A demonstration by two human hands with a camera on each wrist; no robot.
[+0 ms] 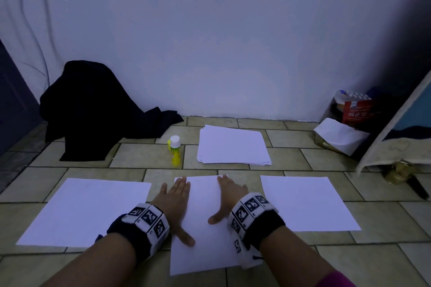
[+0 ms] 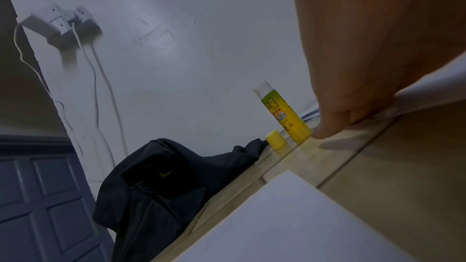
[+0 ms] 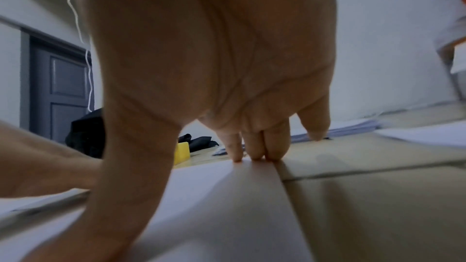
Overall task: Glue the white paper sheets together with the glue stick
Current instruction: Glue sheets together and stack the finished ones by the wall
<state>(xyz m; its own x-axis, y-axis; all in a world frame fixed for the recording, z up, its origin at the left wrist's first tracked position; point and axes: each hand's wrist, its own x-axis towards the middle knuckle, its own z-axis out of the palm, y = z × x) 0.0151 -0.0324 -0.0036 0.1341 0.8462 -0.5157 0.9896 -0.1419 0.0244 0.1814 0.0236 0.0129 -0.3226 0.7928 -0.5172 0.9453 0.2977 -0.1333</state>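
Note:
A white paper sheet (image 1: 203,221) lies on the tiled floor right in front of me. My left hand (image 1: 176,196) presses flat on its left edge, fingers straight and thumb spread. My right hand (image 1: 229,193) presses flat on its right edge; its fingertips (image 3: 254,153) touch the far corner. Another white sheet (image 1: 86,209) lies to the left and a third (image 1: 305,202) to the right. The yellow glue stick (image 1: 175,150) stands uncapped beyond the sheets, white tip up, with its yellow cap (image 2: 275,139) on the floor beside it.
A stack of white paper (image 1: 233,145) lies behind the middle sheet near the wall. A dark cloth heap (image 1: 98,109) sits at the back left. A bag with packets (image 1: 349,119) and a leaning board (image 1: 401,128) stand at the back right.

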